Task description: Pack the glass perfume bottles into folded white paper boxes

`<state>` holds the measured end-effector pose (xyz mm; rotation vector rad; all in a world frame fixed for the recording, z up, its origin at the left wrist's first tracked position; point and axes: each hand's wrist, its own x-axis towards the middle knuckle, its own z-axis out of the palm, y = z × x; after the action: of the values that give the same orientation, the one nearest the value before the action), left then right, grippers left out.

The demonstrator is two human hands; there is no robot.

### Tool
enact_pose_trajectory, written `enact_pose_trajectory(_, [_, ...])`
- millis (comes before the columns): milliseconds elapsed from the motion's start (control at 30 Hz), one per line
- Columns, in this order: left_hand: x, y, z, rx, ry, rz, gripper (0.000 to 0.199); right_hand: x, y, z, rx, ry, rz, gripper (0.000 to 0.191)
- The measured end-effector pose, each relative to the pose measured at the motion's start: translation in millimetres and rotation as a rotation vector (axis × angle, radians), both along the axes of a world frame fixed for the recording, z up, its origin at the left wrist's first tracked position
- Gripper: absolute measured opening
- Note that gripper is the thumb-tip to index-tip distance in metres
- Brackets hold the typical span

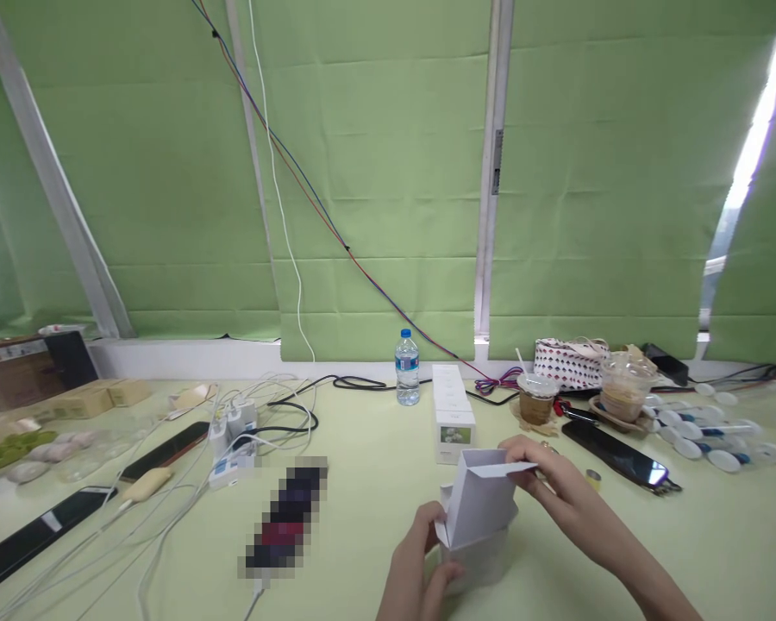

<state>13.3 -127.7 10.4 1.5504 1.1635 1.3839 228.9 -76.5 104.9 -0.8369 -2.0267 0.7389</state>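
Note:
A small white cardboard box [475,556] with its flaps raised is between my hands at the front of the table. My left hand [423,556] grips its left side, thumb and fingers around the lower wall. At the top right, my right hand [543,479] pinches a raised flap [501,470]. The inside of the box is hidden from this angle. Just behind it lies a long row of white boxes [453,423], the nearest one with a small picture on its end.
A water bottle [407,369] stands behind. Rightward are a drink cup [536,398], a black phone [617,453] and several capped tubes [717,431]. A power strip [233,470] with tangled white cables, a pixelated device [288,517] and more phones [42,526] lie leftward.

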Motion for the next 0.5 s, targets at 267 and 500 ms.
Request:
enact_pose_trajectory(267, [-0.1, 3.3, 4.0, -0.008, -0.021, -0.003, 0.030, -3.3, 8.3, -8.1, -0.105, 0.173, -0.066, 0.038])
enact_pose_trajectory(500, [1.5, 4.9, 2.2, 0.009, -0.028, 0.006, 0.030, -7.3, 10.9, -8.0, -0.157, 0.232, -0.095, 0.042])
